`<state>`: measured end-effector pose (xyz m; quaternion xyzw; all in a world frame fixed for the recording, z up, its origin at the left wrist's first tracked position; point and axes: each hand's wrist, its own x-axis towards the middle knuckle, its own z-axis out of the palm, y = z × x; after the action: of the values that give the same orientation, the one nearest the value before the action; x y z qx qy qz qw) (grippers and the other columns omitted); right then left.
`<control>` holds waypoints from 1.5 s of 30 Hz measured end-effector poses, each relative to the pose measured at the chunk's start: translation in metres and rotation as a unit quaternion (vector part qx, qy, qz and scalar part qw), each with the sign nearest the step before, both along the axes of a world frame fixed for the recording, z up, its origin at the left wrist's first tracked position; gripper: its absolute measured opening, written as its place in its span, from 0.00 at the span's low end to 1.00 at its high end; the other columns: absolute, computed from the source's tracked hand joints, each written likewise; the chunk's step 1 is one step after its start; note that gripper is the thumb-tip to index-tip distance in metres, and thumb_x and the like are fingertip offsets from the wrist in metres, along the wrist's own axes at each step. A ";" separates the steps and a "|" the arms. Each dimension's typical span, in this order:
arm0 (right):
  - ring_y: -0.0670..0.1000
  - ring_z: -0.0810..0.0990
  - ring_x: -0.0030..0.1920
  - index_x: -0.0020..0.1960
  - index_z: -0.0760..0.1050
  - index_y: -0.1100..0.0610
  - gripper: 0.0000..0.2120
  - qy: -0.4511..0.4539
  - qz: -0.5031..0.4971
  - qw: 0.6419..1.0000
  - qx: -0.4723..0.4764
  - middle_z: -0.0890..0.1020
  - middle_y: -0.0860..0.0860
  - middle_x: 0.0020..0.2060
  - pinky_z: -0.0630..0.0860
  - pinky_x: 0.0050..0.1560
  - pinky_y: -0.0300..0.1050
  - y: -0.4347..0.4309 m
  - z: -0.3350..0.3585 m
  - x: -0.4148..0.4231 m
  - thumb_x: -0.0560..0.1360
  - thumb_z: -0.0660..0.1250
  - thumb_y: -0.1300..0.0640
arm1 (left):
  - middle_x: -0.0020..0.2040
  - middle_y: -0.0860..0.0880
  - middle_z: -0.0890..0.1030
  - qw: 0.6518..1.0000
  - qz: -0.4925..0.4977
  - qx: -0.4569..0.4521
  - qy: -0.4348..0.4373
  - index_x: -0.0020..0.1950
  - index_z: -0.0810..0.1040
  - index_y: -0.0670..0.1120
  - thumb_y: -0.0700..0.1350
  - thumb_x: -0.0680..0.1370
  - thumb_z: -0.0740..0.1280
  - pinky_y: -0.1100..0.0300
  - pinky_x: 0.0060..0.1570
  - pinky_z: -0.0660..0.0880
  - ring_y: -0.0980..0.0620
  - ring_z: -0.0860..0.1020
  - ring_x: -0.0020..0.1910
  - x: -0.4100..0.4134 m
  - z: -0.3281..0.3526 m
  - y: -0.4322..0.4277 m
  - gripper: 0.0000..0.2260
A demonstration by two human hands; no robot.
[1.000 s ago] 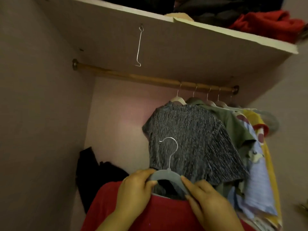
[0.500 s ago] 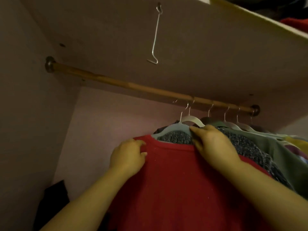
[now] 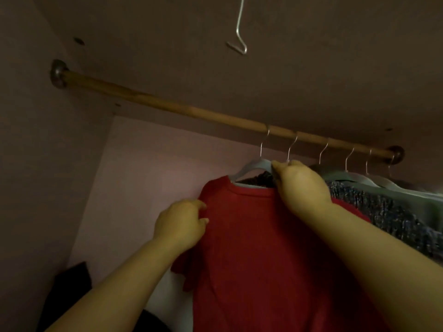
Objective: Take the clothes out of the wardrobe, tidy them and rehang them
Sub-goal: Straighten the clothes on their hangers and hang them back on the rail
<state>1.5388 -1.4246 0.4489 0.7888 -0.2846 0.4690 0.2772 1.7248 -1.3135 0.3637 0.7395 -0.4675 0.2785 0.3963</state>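
Clamps the right hand (image 3: 299, 185) on the right shoulder of a pale grey hanger (image 3: 254, 165), fingers curled over its top edge just beside the neckline of the red shirt (image 3: 259, 248) draped on it. Pinches the shirt's left shoulder edge with the left hand (image 3: 182, 224), lower than that grip and well to its left, thumb and forefinger closed on the cloth. Just above the right-hand grip and slightly left of it: the hanger's wire hook (image 3: 263, 144), looped over the wooden rail (image 3: 167, 107). Below both grips and between the two forearms: the shirt body hanging down, one short sleeve sagging under the left wrist. Directly behind the right-hand fingertips: a second hook running up to the same rail, with dark fabric visible through the shirt's neck opening. To the right of the right-hand grip, touching the shirt: a speckled grey top (image 3: 395, 212). Further right: a row of pale hangers (image 3: 354, 178) carrying more garments, too dim to tell apart. High above the grips: the underside of a shelf (image 3: 311, 56) with a bent wire (image 3: 239, 20) dangling from it. Far down and left of the left-hand grip, against the pink back wall (image 3: 148, 176): a dark cloth (image 3: 72, 283).
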 end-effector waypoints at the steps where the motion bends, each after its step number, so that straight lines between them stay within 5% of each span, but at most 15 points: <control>1: 0.60 0.76 0.49 0.60 0.71 0.56 0.11 -0.006 -0.007 1.000 -0.014 0.75 0.57 0.49 0.74 0.41 0.49 0.001 -0.006 0.002 0.79 0.57 0.61 | 0.61 0.50 0.77 1.000 0.004 0.005 -0.002 0.65 0.74 0.52 0.50 0.76 0.65 0.54 0.58 0.72 0.50 0.75 0.58 0.002 -0.003 0.000 0.17; 4: 0.60 0.76 0.50 0.62 0.70 0.57 0.13 -0.017 -0.039 0.998 -0.036 0.74 0.56 0.51 0.74 0.40 0.50 0.010 -0.017 0.003 0.79 0.56 0.62 | 0.61 0.48 0.76 1.000 0.014 0.018 0.006 0.65 0.74 0.52 0.50 0.76 0.66 0.53 0.58 0.72 0.48 0.75 0.58 0.007 -0.011 0.003 0.17; 9: 0.59 0.66 0.65 0.68 0.70 0.51 0.19 0.024 -0.101 0.992 -0.070 0.72 0.56 0.63 0.63 0.63 0.54 0.026 -0.050 -0.006 0.77 0.58 0.55 | 0.62 0.48 0.77 0.999 -0.002 0.034 0.029 0.65 0.74 0.51 0.49 0.76 0.66 0.55 0.58 0.72 0.49 0.76 0.58 0.009 -0.032 0.010 0.17; 12: 0.60 0.62 0.69 0.66 0.71 0.52 0.20 0.070 -0.106 0.990 -0.057 0.70 0.57 0.66 0.55 0.69 0.57 0.035 -0.081 -0.015 0.74 0.61 0.54 | 0.61 0.48 0.78 0.999 -0.005 0.034 0.037 0.64 0.75 0.51 0.49 0.75 0.66 0.55 0.57 0.73 0.48 0.76 0.57 0.007 -0.046 0.016 0.17; 17: 0.61 0.73 0.60 0.60 0.78 0.55 0.18 0.110 -0.071 0.991 -0.003 0.78 0.58 0.57 0.66 0.64 0.59 0.049 -0.155 -0.031 0.70 0.66 0.58 | 0.60 0.48 0.77 0.994 -0.001 0.075 0.076 0.65 0.74 0.51 0.49 0.76 0.66 0.56 0.56 0.73 0.49 0.76 0.57 -0.006 -0.083 0.036 0.17; 22: 0.53 0.65 0.67 0.72 0.62 0.47 0.23 0.178 -0.043 0.974 0.135 0.69 0.50 0.66 0.57 0.69 0.49 0.070 -0.230 -0.065 0.77 0.57 0.52 | 0.63 0.46 0.75 0.986 0.034 0.150 0.068 0.67 0.72 0.50 0.50 0.77 0.64 0.51 0.58 0.73 0.47 0.75 0.59 -0.047 -0.134 0.078 0.18; 26: 0.50 0.67 0.64 0.71 0.62 0.45 0.23 0.209 -0.004 0.955 0.209 0.70 0.46 0.63 0.60 0.63 0.44 0.097 -0.286 -0.110 0.77 0.57 0.50 | 0.62 0.46 0.75 0.973 0.051 0.212 0.080 0.68 0.70 0.51 0.52 0.77 0.64 0.51 0.57 0.73 0.47 0.74 0.60 -0.102 -0.180 0.113 0.20; 31: 0.58 0.79 0.50 0.58 0.78 0.56 0.20 0.195 0.102 0.932 0.288 0.80 0.55 0.50 0.74 0.49 0.47 0.141 -0.358 -0.187 0.66 0.72 0.62 | 0.65 0.46 0.72 0.945 0.062 0.304 0.100 0.72 0.65 0.52 0.54 0.77 0.63 0.52 0.59 0.72 0.47 0.72 0.62 -0.190 -0.250 0.155 0.23; 36: 0.50 0.69 0.63 0.73 0.59 0.47 0.21 0.246 0.114 0.882 0.386 0.70 0.47 0.64 0.66 0.61 0.42 0.183 -0.428 -0.267 0.80 0.54 0.51 | 0.69 0.47 0.69 0.915 0.026 0.391 0.097 0.74 0.60 0.52 0.54 0.79 0.59 0.56 0.59 0.70 0.48 0.70 0.64 -0.279 -0.315 0.198 0.24; 42: 0.51 0.63 0.69 0.74 0.55 0.48 0.21 0.283 0.060 0.847 0.445 0.64 0.48 0.71 0.58 0.68 0.42 0.239 -0.478 -0.348 0.81 0.51 0.51 | 0.69 0.48 0.68 0.878 -0.006 0.469 0.093 0.75 0.59 0.51 0.56 0.79 0.59 0.57 0.63 0.68 0.48 0.68 0.66 -0.357 -0.368 0.238 0.25; 45: 0.53 0.64 0.68 0.76 0.53 0.49 0.24 0.271 0.030 0.831 0.485 0.62 0.50 0.72 0.61 0.67 0.45 0.266 -0.488 -0.380 0.81 0.54 0.51 | 0.69 0.48 0.68 0.868 -0.040 0.489 0.080 0.75 0.59 0.51 0.56 0.79 0.59 0.58 0.62 0.67 0.49 0.68 0.66 -0.383 -0.384 0.259 0.25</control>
<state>1.1587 -1.1582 -0.0392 0.9255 -0.3650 0.0460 -0.0896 1.3420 -1.0549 -0.0205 0.8391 -0.5395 -0.0620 0.0313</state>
